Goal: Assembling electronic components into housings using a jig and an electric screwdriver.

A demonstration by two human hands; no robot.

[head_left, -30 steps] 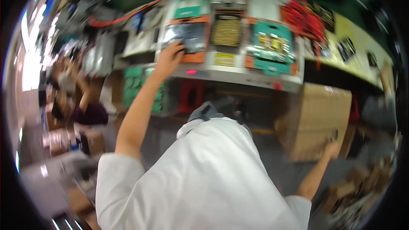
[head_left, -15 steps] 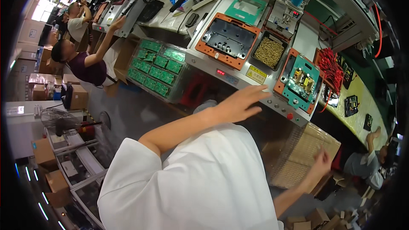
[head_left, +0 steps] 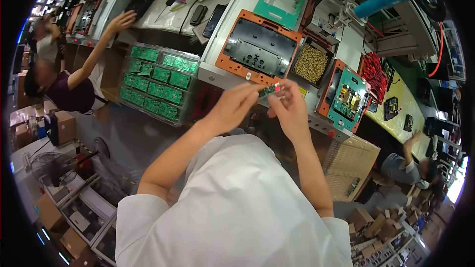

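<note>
A small green circuit board [head_left: 267,90] with a red and white part at one end is held between my two hands in front of the bench edge. My left hand [head_left: 232,108] pinches its left end. My right hand [head_left: 292,109] has thumb and fingers closed on its right end. Just beyond my hands is an orange fixture [head_left: 236,63] with a black plastic housing [head_left: 259,44] lying in it. To its right stands a black tray of brass-coloured screws [head_left: 310,62]. Further right, a second fixture with a teal plate [head_left: 343,110] carries a populated circuit board [head_left: 350,96].
A clear tray of green circuit boards [head_left: 152,83] stands at left. A teal frame [head_left: 280,4] lies behind the orange fixture. Red wire leads [head_left: 374,76] are heaped at right, below a machine with a blue cylinder [head_left: 383,1]. A co-worker's arm [head_left: 101,44] reaches over the left bench.
My right hand has come up from the lower right and met my left, which has drawn back leftward. The small circuit board now shows between them. My view has shifted slightly.
</note>
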